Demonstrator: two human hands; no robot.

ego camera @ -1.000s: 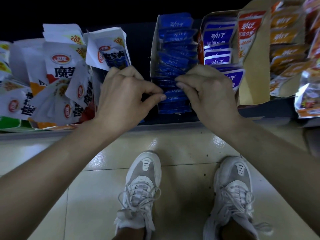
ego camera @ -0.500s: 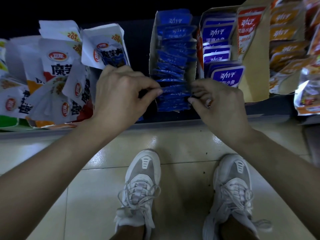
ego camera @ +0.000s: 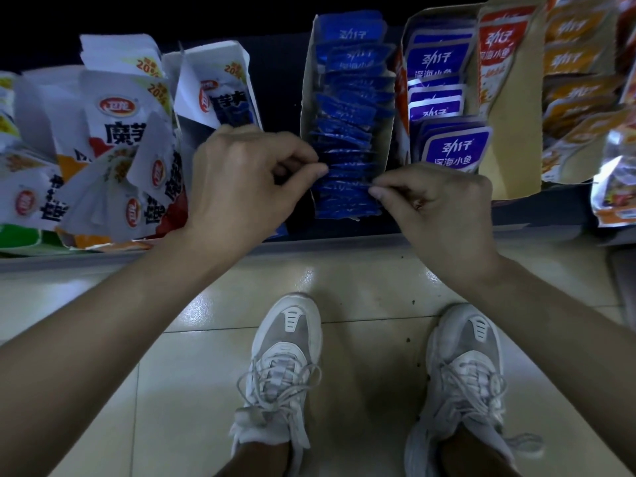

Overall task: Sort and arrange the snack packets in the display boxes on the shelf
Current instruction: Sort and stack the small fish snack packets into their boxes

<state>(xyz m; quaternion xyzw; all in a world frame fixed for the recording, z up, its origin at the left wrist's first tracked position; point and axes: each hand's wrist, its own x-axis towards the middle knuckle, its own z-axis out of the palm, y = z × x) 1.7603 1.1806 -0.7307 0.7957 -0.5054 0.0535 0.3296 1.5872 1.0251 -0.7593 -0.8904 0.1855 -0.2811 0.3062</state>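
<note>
A narrow cardboard display box [ego camera: 305,98] on the shelf holds a long row of blue snack packets [ego camera: 347,139]. My left hand [ego camera: 241,187] pinches the left edge of the front blue packets with thumb and forefinger. At the right edge of the same front packets, my right hand [ego camera: 437,208] pinches with its fingertips. Both hands are at the near end of the row.
White snack packets [ego camera: 113,132] lie in a loose heap at the left. A box of purple packets [ego camera: 447,98] stands right of the blue row, then orange packets [ego camera: 578,80] further right. The shelf edge [ego camera: 103,259] runs below; my shoes [ego camera: 285,366] stand on the tiled floor.
My right hand has slid down and to the right, from over the blue row to its near right edge. The left hand stays pinching the left edge.
</note>
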